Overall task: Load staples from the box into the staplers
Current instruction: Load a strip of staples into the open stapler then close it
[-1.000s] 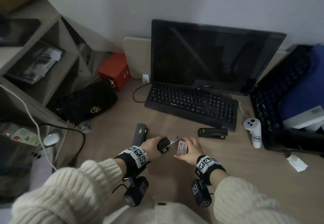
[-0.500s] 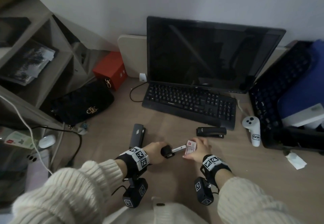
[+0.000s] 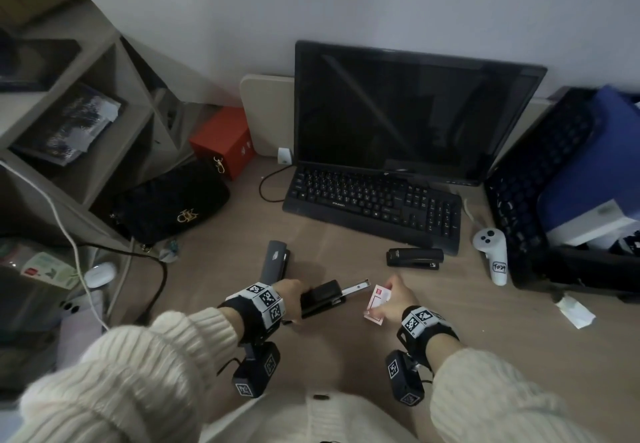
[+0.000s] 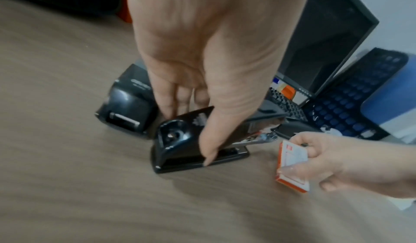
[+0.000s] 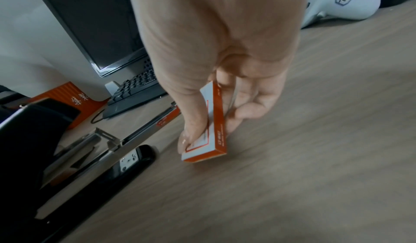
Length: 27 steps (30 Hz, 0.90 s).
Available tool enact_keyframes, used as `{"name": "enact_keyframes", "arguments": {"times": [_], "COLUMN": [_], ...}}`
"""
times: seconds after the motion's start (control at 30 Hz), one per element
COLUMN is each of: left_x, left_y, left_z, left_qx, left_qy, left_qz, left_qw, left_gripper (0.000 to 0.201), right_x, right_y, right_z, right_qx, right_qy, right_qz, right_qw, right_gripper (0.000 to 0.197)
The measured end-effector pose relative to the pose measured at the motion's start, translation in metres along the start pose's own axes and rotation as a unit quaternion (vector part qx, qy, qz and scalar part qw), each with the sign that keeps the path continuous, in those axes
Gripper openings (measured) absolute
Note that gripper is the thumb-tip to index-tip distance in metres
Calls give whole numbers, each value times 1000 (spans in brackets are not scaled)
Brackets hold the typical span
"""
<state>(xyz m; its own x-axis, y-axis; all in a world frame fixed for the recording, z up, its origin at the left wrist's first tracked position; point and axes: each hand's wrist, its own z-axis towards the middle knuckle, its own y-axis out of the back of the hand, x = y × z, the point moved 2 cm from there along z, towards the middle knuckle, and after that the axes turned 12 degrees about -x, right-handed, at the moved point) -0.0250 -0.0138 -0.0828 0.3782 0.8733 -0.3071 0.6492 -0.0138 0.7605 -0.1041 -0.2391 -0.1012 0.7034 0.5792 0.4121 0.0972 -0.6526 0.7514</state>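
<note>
Left hand clamped from above on a black plastic stapler, thumb on the near side and fingers on the far side of its rear end, seen plainly in the left wrist view. Base of that stapler flat on the light wood-grain counter, top cover lifted and the silver metal staple channel sticking out toward the right. Whether any staples lie in the channel, cannot tell.

Right hand just right of the channel's tip, its grip pinched on a small flat white-and-orange cardboard staple box: thumb along the white face, fingers behind. In the right wrist view, box tilted on edge, lower corner close to the counter; touching or not, cannot tell. Box closed at the visible end.

Two more staplers on the counter, both apart from the hands: a dark grey plastic one lying lengthwise just beyond the left wrist, and a black one lying crosswise just in front of the black computer keyboard. Behind the keyboard, a dark monitor screen. To the right, a white handheld controller and a crumpled white paper scrap. To the left, a black quilted handbag with a gold clasp and a red box near the wall.
</note>
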Motion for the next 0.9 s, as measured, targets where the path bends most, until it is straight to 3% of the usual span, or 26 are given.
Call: {"name": "enact_keyframes", "arguments": {"times": [0.3,0.67,0.8,0.9], "left_x": [5,11,8,-7], "left_y": [10,16,22,32], "left_z": [-1,1,1,-2], "left_qx": [-49,-28,-29,-40], "left_qy": [-17,-28,-18,-42], "left_qz": [12,37,-98,-249], "left_qw": [999,999,995,967], "left_gripper": [37,44,55,65], "right_x": [-2,-1,13,31], "right_y": [2,21,31,30], "right_z": [-10,-12,-12,-16], "right_qx": [-39,-86,-108,-93], "right_qy": [17,32,54,71], "right_qz": [56,120,212,281], "right_qw": [997,989,970,953], "right_gripper": [52,49,48,41]}}
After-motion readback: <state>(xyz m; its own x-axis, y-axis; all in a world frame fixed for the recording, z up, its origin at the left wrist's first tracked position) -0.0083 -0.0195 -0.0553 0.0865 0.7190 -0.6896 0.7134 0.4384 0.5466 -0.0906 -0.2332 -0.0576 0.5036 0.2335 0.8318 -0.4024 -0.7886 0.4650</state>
